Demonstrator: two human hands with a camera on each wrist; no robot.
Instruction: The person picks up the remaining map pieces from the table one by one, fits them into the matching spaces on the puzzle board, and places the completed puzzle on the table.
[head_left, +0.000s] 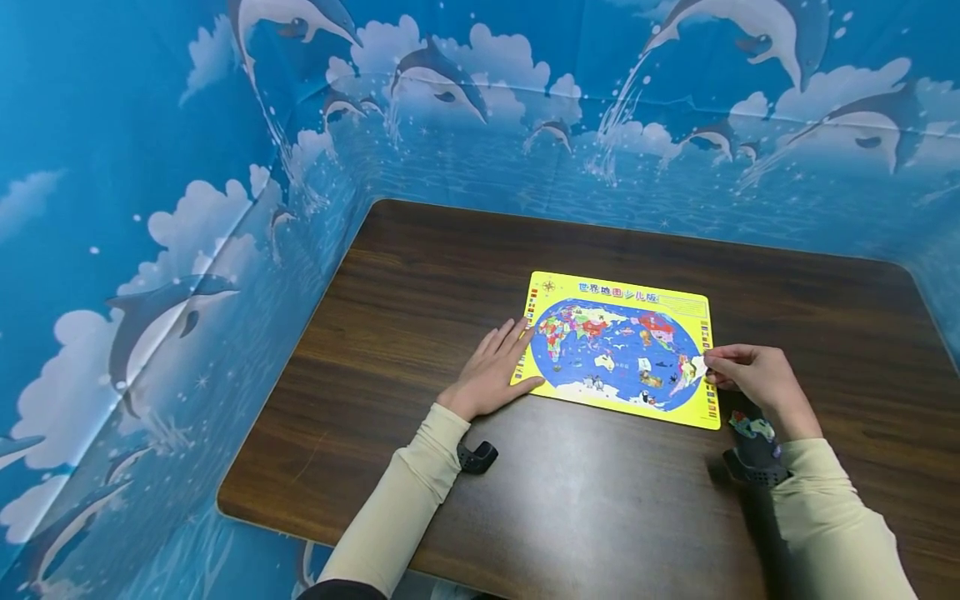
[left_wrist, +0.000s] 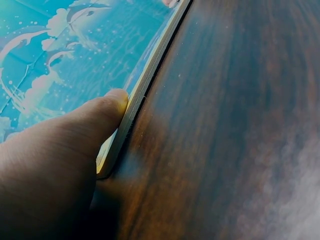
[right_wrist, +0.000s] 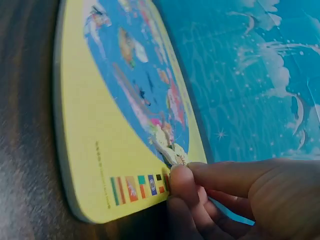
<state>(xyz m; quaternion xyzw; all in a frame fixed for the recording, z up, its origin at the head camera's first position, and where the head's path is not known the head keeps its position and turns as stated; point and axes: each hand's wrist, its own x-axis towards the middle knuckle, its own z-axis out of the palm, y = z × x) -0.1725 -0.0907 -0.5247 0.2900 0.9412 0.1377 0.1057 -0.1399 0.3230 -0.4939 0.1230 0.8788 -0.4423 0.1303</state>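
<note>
A yellow-bordered world map puzzle board [head_left: 618,402] lies flat on the dark wooden table. My left hand [head_left: 491,371] rests on its left edge with fingers spread; in the left wrist view the thumb [left_wrist: 112,107] presses on the board's rim. At the right side of the map, my right hand [head_left: 757,379] pinches a small pale puzzle piece [head_left: 697,367] between thumb and fingers. The right wrist view has this piece [right_wrist: 176,154] over the end of the blue oval, beside the printed flags. Its far part overlaps the map picture, and the fingers cover the rest.
Several colourful loose puzzle pieces [head_left: 752,427] lie on the table [head_left: 585,500] beside my right wrist, partly hidden by the arm. Blue dolphin-print cloth [head_left: 480,158] surrounds the table at the back and left. A black band [head_left: 477,457] is on my left wrist.
</note>
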